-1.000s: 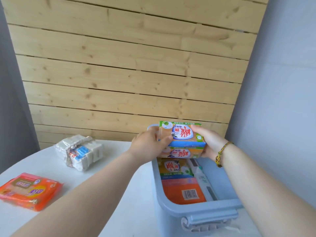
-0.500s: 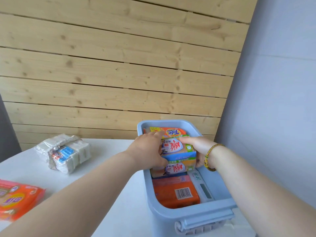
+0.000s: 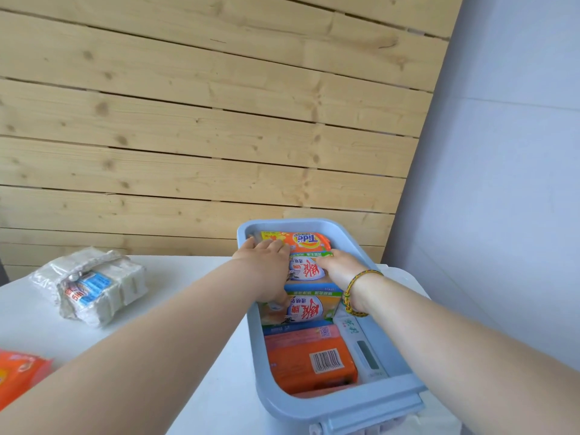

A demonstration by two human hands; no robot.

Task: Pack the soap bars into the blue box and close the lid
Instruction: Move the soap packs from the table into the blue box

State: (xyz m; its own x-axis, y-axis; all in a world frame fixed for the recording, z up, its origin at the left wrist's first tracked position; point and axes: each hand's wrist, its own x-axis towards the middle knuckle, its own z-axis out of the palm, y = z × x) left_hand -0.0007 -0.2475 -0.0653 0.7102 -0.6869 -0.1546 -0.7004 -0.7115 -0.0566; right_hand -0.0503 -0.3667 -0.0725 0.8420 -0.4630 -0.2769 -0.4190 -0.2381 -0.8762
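The open blue box [image 3: 253,340] stands on the white table, right of centre. Inside lie an orange Tide pack [image 3: 303,240] at the far end, a green-and-blue soap pack [image 3: 306,270], a similar pack [image 3: 306,309] just nearer, and an orange bar with a barcode [image 3: 301,362] at the near end. My left hand [image 3: 266,271] grips the green-and-blue pack from the left, its fingertips reaching the Tide pack. My right hand [image 3: 340,268], with a braided bracelet on the wrist, grips the same pack from the right. The pack sits down inside the box.
A slim white carton [image 3: 361,346] lies along the box's right wall. A white wrapped soap bundle [image 3: 94,284] sits on the table [image 3: 188,372] at the left, and an orange pack [image 3: 18,378] at the left edge. A latch [image 3: 370,416] hangs at the box's near rim. A wooden wall stands behind.
Both hands lowered the green-and-blue soap pack from above the box down into it, beside the Tide pack. The view has tilted further down.
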